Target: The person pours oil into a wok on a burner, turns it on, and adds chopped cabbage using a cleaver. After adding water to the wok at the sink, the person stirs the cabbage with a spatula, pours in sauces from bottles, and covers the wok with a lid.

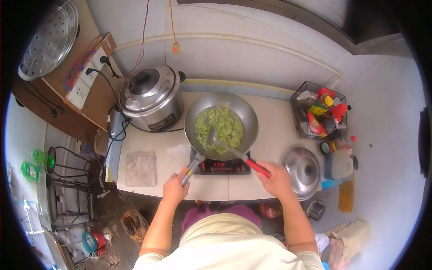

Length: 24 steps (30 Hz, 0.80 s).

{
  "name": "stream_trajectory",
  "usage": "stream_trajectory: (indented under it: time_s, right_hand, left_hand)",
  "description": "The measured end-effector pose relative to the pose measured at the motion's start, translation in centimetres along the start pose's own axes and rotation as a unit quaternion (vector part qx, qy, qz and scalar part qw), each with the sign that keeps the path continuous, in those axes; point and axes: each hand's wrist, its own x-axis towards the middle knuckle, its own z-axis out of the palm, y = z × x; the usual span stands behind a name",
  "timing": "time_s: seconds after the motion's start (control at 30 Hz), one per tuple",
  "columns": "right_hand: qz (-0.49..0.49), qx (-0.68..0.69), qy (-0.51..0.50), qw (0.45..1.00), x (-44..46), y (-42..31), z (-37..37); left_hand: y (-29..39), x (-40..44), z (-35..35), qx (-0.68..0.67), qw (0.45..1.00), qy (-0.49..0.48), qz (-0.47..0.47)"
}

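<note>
A metal wok (193, 114) sits on a black induction cooker (218, 167) with lit red digits. Sliced green vegetables (229, 128) cover its bottom. My left hand (175, 185) is closed around the wok's grey handle (192, 168), which points toward me. In my right hand (276, 179) is the red handle of a spatula (258, 168). The spatula's metal shaft crosses the wok's near rim, and its blade lies among the vegetables, partly hidden by them.
Left of the wok stands a large lidded steel electric cooker (150, 99). A folded cloth (140, 168) lies at the counter's left. On the right are a wire basket (310, 135) of condiments, a steel lid (300, 173) and a plastic jug (340, 164). Wired sockets (81, 92) are mounted upper left.
</note>
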Motion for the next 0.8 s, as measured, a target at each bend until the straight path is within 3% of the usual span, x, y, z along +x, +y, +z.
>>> stream_trajectory:
  time_s: [0.13,0.33,0.53,0.73,0.8]
  right_hand:
    - [0.013,0.045,0.011,0.999,-0.2,0.2,0.2]
    - [0.141,0.092,0.021,0.985,-1.1,0.7,0.6]
    - [0.243,0.269,0.060,0.930,-2.9,4.4,4.4]
    - [0.342,0.353,-0.003,0.871,-4.1,4.2,6.3]
    - [0.324,0.343,-0.014,0.882,-4.8,5.0,7.0]
  left_hand:
    - [-0.1,0.1,0.2,-0.001,1.000,0.004,0.006]
    - [-0.3,0.2,0.0,-0.008,1.000,0.011,0.012]
    - [-0.2,0.4,-0.1,-0.009,1.000,0.016,0.013]
    - [-0.2,0.3,-0.5,-0.052,0.999,0.009,0.008]
    - [-1.0,0.5,-0.2,-0.110,0.994,0.013,0.012]
